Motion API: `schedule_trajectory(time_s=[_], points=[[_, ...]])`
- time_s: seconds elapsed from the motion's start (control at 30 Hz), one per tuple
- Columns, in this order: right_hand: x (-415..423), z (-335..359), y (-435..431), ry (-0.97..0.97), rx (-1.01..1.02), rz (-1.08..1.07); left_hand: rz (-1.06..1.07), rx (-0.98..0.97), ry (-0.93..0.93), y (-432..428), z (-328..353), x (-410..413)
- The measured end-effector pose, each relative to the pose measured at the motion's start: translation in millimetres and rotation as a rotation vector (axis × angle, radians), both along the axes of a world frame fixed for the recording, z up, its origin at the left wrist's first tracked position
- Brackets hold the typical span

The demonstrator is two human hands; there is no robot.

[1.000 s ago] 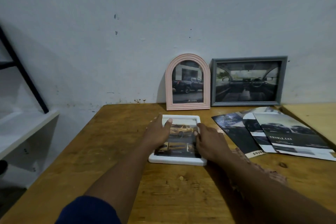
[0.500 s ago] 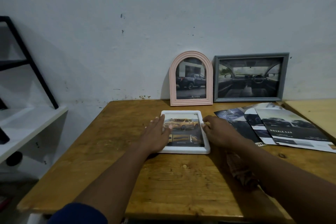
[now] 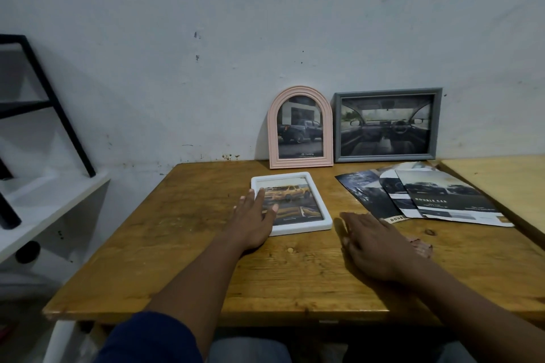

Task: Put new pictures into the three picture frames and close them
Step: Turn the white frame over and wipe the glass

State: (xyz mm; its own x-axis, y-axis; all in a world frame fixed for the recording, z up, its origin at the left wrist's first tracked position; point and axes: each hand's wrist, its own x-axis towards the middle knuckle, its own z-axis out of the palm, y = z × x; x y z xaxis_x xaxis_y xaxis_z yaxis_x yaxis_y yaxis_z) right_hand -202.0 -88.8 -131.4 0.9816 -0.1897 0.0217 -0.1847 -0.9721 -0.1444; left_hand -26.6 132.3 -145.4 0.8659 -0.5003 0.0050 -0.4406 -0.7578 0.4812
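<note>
My left hand lies flat, fingers straight and apart, over the near left side of the white frame. It presses the frame and grips nothing. My right hand rests open on the table, just right of the frame and not touching it.

The frame lies face up in the middle of the table with a yellow car picture in it. The pink frame and the grey frame already lean on the wall at the far edge, both filled. I cannot see whether the white frame's back is clipped shut.

I judge this one only needs standing up. I should check the back first, then take it by both side rims with my fingers off the glass. I would lean it left of the pink frame, its foot set out far enough not to slide, and keep clear of the brochures on the right.
</note>
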Motion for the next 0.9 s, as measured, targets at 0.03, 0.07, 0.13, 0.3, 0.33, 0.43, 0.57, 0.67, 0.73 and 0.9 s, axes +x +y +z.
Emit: schedule_trajectory(time_s=[0.03, 0.07, 0.13, 0.3, 0.33, 0.43, 0.57, 0.67, 0.73, 0.9], points=[[-0.2, 1.0, 0.1, 0.017, 0.016, 0.008, 0.0, -0.009, 0.006, 0.2, 1.0, 0.1], [0.3, 2.4, 0.4, 0.017, 0.033, 0.009, 0.002, -0.022, 0.01, 0.2, 2.7, 0.6], [1.9, 4.1, 0.9, -0.028, 0.035, -0.008, 0.012, -0.052, -0.003, -0.1, 6.8, 2.4], [32.3, 24.9, -1.3, -0.274, 0.328, -0.115, 0.065, -0.145, -0.056, 0.7, 12.2, 17.7], [45.4, 33.6, -1.5, -0.316, 0.445, -0.165, 0.07, -0.167, -0.072, 1.1, 12.1, 22.4], [94.3, 60.4, 0.4, -0.373, 0.666, -0.269, 0.088, -0.2, -0.123, 1.1, 13.6, 35.0], [162.4, 83.1, 22.4, -0.312, 0.72, -0.137, 0.108, -0.205, -0.144, -3.5, 12.3, 45.3], [204.5, 79.0, 47.0, -0.303, 0.627, 0.008, 0.094, -0.213, -0.142, -6.0, 5.4, 50.5], [216.8, 66.9, 58.6, -0.262, 0.586, 0.081, 0.086, -0.212, -0.142, -6.0, 0.4, 51.1], [196.8, 24.8, 60.9, -0.184, 0.393, 0.241, 0.085, -0.163, -0.162, -5.5, -4.4, 53.1]])
